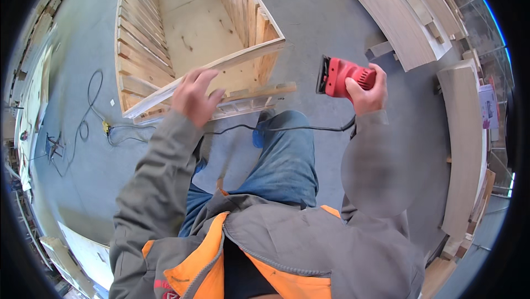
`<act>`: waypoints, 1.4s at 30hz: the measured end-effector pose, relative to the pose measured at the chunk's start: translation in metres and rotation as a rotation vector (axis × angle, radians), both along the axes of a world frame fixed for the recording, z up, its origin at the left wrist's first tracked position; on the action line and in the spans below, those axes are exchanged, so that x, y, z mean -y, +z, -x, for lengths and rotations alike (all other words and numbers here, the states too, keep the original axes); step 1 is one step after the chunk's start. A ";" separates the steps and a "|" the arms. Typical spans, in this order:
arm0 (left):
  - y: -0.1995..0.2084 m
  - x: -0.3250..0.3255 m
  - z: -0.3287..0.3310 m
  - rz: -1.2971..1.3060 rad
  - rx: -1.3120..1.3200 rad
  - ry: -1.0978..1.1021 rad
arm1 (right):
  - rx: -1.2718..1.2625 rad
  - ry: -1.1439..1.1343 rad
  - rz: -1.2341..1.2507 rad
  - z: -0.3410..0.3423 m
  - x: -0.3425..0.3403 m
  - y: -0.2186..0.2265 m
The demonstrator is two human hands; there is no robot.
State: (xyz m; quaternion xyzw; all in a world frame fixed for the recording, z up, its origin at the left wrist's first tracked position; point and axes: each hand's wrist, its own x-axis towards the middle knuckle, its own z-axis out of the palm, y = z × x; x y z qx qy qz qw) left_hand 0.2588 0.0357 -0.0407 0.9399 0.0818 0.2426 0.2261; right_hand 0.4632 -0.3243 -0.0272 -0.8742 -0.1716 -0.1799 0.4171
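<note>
Head view: right grip [369, 91] clasps red sander [340, 76], left grip [194, 95] loosely spread by crate [249, 54]

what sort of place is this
Probably a woodworking shop: a slatted wooden crate stands on the grey floor, long boards lie at the right, and the right hand holds a red power tool.

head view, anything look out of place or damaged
Yes: a smooth grey blur, like a picture fault, hides part of the right sleeve. A dark cord lies loosely looped on the floor left of the wooden crate, perhaps a trip risk. No spill shows.
</note>
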 end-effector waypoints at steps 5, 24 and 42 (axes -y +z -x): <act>-0.014 -0.002 -0.078 -0.172 -0.213 0.039 | -0.114 -0.100 -0.147 0.013 0.069 -0.026; -0.026 0.005 -0.112 -0.138 -0.394 0.179 | -0.265 -0.220 -0.167 0.018 0.140 -0.079; -0.032 0.037 -0.129 -0.256 -0.358 0.154 | -0.284 -0.218 -0.130 0.028 0.145 -0.081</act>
